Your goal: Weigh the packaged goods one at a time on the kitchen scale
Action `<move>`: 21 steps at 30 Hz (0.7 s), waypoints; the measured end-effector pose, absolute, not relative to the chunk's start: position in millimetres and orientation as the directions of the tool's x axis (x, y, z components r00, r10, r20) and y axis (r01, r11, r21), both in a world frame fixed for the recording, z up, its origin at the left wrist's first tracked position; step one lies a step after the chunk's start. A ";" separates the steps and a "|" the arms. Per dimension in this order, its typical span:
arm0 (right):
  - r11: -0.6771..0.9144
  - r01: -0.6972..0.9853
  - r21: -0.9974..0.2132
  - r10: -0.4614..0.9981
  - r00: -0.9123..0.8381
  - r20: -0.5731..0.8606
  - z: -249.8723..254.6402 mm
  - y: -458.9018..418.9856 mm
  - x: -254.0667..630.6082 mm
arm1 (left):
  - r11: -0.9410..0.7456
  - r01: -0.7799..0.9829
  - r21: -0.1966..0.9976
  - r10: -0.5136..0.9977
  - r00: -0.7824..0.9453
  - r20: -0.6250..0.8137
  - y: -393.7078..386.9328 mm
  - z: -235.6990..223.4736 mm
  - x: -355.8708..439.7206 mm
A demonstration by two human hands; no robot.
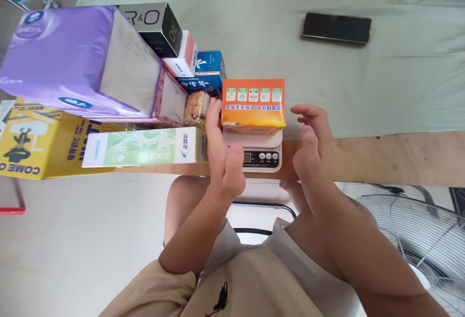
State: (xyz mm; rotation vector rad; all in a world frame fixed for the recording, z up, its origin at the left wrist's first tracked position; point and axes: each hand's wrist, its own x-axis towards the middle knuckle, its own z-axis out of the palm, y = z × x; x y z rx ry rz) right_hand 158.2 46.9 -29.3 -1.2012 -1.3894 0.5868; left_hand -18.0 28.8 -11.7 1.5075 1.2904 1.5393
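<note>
An orange box with printed Chinese text rests on a white digital scale at the table's near edge. The scale's small display and buttons face me. My left hand is upright along the box's left side, fingers extended; whether its fingertips touch the box I cannot tell. To the right, my right hand stands apart from the box, fingers loosely bent and holding nothing. Just left of my left hand lie a long pale green box and a clear-wrapped snack-like pack.
At left are a purple tissue pack, a yellow carton, a black box, a pink-and-white box and a blue box. A phone lies on the green tablecloth. A fan stands lower right.
</note>
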 end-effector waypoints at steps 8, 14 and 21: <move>0.280 0.273 -0.920 0.925 0.180 0.335 -21.1 42.6 153.2 | -0.334 0.194 0.922 0.924 -0.125 0.361 30.9 -16.6 -20.0; 0.258 0.273 -0.927 0.948 0.110 0.297 -18.7 40.5 152.7 | -0.283 0.208 0.936 0.941 -0.129 0.313 32.8 -6.9 -18.1; 0.258 0.208 -0.944 0.966 -0.051 0.253 -23.4 46.9 147.2 | -0.317 0.071 0.946 0.937 -0.133 0.324 38.2 -4.2 -15.0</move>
